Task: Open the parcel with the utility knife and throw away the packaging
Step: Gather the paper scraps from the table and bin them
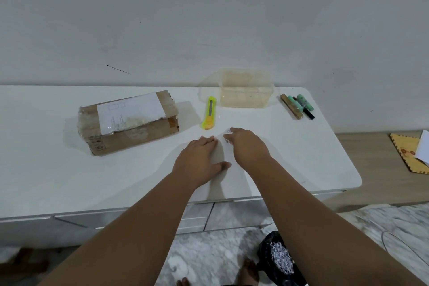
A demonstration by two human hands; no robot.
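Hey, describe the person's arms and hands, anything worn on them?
Both arms are bare as far as the view shows: no sleeves, gloves, watch or bracelets. The left hand shows no rings. Something small and pale sits by the right hand's fingers; too blurred to identify.

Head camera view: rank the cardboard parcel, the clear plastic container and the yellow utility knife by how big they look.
1. cardboard parcel
2. clear plastic container, though it sits farther back
3. yellow utility knife
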